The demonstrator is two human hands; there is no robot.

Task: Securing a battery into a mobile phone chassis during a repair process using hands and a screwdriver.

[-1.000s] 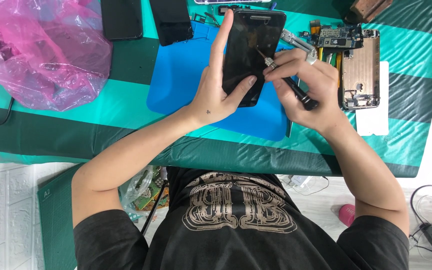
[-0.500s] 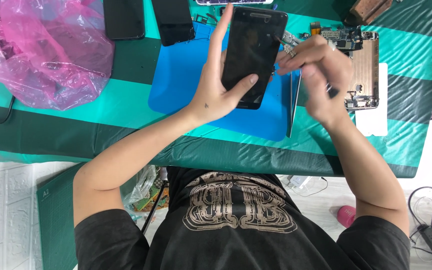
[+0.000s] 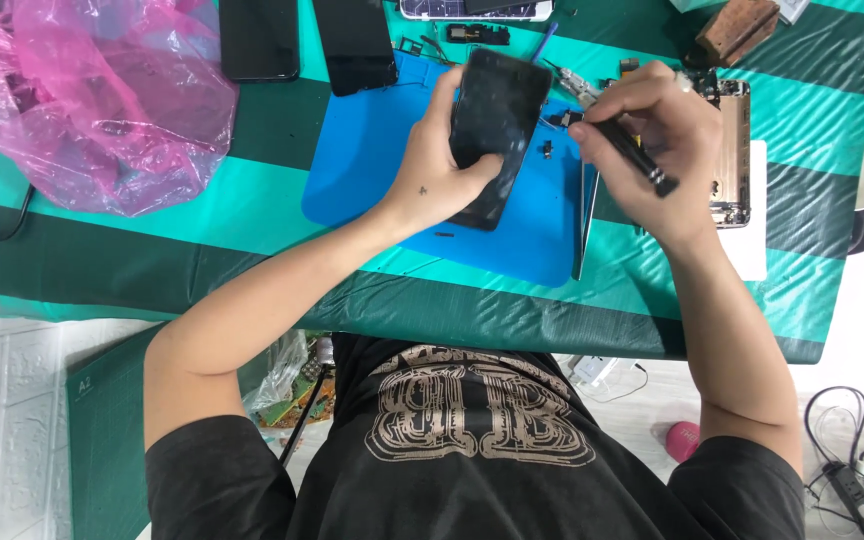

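Table (image 3: 252, 215) covered in green and teal striped cutting mats, white floor below with loose cables at the person's right. Blue work mat (image 3: 372, 170) sits under both hands.

Left hand (image 3: 432, 175) is closed around a dark phone (image 3: 497, 120), thumb across its lower face, fingers behind the far edge; the phone is raised and tilted off the blue mat, screen side toward the camera. Glass looks scuffed or dusty.

Right hand (image 3: 652, 140) is curled shut on a black screwdriver (image 3: 627, 150), tip pointing toward the phone's right edge. Whether the tip touches the phone cannot be told.

Just beyond the right hand: an opened phone chassis (image 3: 732, 150) with bare internals. Between the two hands, small loose parts (image 3: 547, 150) lie on the mat. Farther past the left hand, two more dark phones (image 3: 257, 40) lie flat. Well out to the left, a crumpled pink plastic bag (image 3: 82, 110).

Risks, as judged:
- Phone held in the air by one hand only; a sideways push from the tool could twist it loose and drop it on the mat.
- Tip slipping off would scratch the glass or jab the left thumb.
- Loose parts under the hands could be brushed off the mat by either wrist.
- Open chassis beside the right wrist could be knocked.
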